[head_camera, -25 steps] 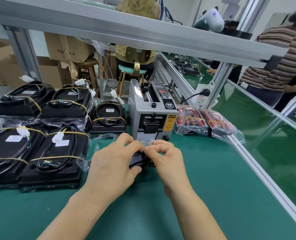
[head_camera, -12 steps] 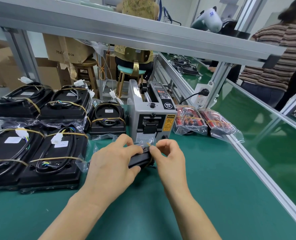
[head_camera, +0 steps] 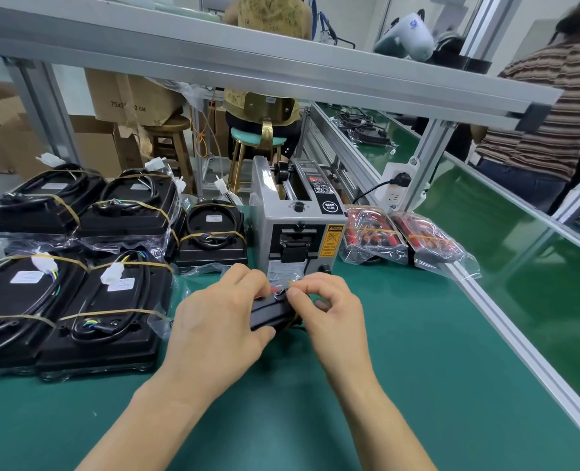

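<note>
My left hand (head_camera: 220,321) grips a small black plastic part (head_camera: 271,314) just above the green table mat (head_camera: 417,385), in front of the grey tape dispenser (head_camera: 295,226). My right hand (head_camera: 332,314) pinches something small at the top of that part, beside a strip of clear tape (head_camera: 283,283); what it pinches is too small to tell. Most of the part is hidden behind my fingers.
Several black housings (head_camera: 105,317) bound with cables and rubber bands lie in bags at the left. Two clear bags of red parts (head_camera: 400,239) sit right of the dispenser. An aluminium rail (head_camera: 519,341) borders the mat at the right. A person in a striped shirt (head_camera: 553,113) stands beyond.
Both hands stayed in front of the dispenser with the black part. My right fingers drew in closer to the part's top end; the part tilted slightly.
</note>
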{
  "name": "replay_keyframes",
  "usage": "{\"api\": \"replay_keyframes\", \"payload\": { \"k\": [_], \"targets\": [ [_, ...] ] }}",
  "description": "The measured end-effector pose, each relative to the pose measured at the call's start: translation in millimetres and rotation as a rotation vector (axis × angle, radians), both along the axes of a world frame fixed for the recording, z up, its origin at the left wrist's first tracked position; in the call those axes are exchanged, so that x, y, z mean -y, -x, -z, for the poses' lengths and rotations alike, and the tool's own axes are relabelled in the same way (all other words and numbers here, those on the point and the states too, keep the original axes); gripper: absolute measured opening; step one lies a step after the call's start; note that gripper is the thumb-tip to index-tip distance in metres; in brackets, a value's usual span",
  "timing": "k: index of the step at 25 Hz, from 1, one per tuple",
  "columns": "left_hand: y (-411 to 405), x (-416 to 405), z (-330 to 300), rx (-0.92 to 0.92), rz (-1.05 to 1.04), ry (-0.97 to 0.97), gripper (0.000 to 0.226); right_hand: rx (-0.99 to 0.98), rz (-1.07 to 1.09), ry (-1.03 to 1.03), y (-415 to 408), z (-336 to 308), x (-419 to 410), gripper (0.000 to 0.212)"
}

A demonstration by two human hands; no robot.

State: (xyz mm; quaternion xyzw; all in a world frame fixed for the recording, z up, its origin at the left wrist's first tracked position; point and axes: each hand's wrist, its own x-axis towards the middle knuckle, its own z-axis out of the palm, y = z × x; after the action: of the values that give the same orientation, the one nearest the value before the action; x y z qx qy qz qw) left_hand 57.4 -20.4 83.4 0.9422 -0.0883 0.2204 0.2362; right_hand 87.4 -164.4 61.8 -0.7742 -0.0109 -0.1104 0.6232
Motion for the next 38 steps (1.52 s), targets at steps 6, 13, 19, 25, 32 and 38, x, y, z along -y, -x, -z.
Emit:
{"api": "replay_keyframes", "payload": {
  "k": [6, 13, 19, 25, 32, 38],
  "targets": [
    [-1, 1, 2, 0.01, 0.002, -0.026, 0.043, -0.032, -0.051, 0.324, -10, -19, 4, 0.01],
    [0, -1, 3, 0.005, -0.001, -0.028, 0.04, -0.102, -0.2, 0.399, -16, -31, 2, 0.022],
    [-1, 0, 4, 0.033, -0.001, -0.028, 0.041, -0.037, -0.198, 0.474, -17, -25, -1, 0.021],
    [-2, -1, 6, 0.05, -0.004, 0.006, 0.044, -0.016, -0.193, 0.437, -17, -19, 0, 0.018],
    [-3, -3, 7, 0.014, -0.025, 0.043, 0.043, -0.201, -0.186, -0.04, -19, -18, 6, 0.025],
    [-3, -4, 5, 0.004, -0.029, 0.036, 0.046, -0.155, -0.171, 0.147, -18, -14, 0, 0.026]
  ]
}}
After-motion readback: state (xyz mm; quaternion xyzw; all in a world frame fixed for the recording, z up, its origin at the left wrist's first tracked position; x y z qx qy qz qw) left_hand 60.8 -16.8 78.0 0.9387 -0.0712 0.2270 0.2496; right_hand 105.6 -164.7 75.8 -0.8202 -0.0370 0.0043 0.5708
